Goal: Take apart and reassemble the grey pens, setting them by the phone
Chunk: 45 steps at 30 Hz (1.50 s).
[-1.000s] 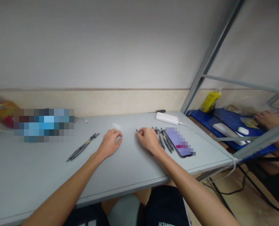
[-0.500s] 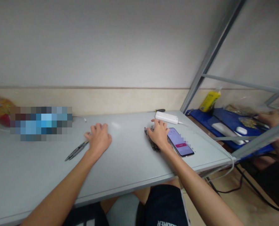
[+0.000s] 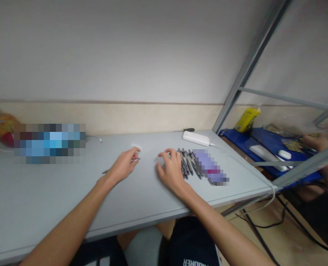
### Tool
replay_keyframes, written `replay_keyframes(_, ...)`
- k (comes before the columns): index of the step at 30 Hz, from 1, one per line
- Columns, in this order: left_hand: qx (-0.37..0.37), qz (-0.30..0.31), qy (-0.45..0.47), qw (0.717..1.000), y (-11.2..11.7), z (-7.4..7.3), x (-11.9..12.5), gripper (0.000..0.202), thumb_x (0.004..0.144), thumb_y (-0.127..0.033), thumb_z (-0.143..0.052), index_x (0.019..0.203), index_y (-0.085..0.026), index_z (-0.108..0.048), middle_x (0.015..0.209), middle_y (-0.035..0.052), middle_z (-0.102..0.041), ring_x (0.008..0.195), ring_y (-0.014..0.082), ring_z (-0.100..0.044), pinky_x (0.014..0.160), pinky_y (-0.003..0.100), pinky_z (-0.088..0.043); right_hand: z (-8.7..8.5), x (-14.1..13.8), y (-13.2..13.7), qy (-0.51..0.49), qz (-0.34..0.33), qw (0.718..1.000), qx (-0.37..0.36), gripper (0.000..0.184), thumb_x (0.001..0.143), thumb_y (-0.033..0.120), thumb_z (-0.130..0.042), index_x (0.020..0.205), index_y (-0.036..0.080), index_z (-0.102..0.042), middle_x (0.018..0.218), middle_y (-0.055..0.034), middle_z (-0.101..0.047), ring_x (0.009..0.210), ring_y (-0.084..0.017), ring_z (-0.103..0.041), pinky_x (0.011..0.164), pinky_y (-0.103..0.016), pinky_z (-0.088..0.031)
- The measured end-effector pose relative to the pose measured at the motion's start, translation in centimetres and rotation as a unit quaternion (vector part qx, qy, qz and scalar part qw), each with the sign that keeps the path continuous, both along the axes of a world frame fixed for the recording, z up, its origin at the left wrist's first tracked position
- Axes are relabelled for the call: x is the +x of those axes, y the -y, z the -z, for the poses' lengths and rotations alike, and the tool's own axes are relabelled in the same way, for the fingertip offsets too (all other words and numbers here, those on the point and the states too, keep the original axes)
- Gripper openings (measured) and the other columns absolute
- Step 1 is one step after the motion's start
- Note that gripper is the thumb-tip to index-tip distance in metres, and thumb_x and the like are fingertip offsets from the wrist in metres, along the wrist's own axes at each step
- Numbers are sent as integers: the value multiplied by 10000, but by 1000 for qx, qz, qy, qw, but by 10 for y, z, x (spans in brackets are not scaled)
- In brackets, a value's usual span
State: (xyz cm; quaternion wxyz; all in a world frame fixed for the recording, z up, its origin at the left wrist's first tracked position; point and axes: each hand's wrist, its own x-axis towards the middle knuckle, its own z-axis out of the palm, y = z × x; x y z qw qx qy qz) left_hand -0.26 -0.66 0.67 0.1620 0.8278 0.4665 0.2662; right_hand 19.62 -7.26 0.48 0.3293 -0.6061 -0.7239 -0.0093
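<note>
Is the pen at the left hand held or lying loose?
Held: the pen pokes out on either side of the curled left hand.

- The left hand (image 3: 126,161) hides much of the pen (image 3: 136,159); whether the dark end past the wrist belongs to it cannot be told.
- The right hand (image 3: 170,168) partly overlaps the row of pens (image 3: 191,162), so their number is uncertain.
- Pixel blocks mask most of the phone (image 3: 205,162) and a bluish thing (image 3: 51,144), too coarse to identify.
- An orange-and-red item (image 3: 0,125) is blurred and cut off by the left edge.
- A co-worker's hand (image 3: 315,143) is blurred.
- Print on the yellow pack (image 3: 247,119) is too small to read.
</note>
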Motion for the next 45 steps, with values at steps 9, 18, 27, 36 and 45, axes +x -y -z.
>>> replay_keyframes(9,52,42,-35,997,4,1,13,85,784,-159,-478,800,-189,-556,811,45,-601,800,180,-550,756,313,-435,6,-7,5,22,-65,997,-20,241,777,213,-535,1012,205,-583,1071,-98,-475,1004,-257,-379,880,-396,-343)
replay_keyframes(18,63,-195,-126,971,-19,11,-25,194,774,-164,-441,902,-172,-586,890,99,-573,893,245,-534,804,373,-432,7,-7,5,24,-70,997,-20,213,781,205,-527,983,187,-592,1057,-98,-478,991,-256,-381,882,-383,-343)
replay_keyframes(27,41,-332,-200,921,-1,-3,-15,356,829,-307,-391,1115,-140,-523,1115,204,-492,1067,381,-413,752,524,-399,11,-6,4,27,-71,997,-24,209,779,192,-530,980,187,-588,1055,-94,-465,996,-247,-371,860,-378,-345)
replay_keyframes(36,-7,-304,-238,923,0,-8,-18,317,852,-253,-323,1002,-128,-574,1074,195,-536,1039,354,-448,733,524,-403,11,-5,5,28,-70,997,-25,189,786,202,-536,966,185,-590,1043,-91,-468,984,-243,-376,853,-374,-346)
replay_keyframes(45,116,-233,-184,948,1,-13,-15,244,888,-257,-368,1003,-179,-568,944,123,-621,927,293,-503,754,438,-362,9,-5,4,-24,-78,997,-14,201,777,176,-536,971,175,-586,1017,-86,-499,981,-230,-402,891,-365,-351)
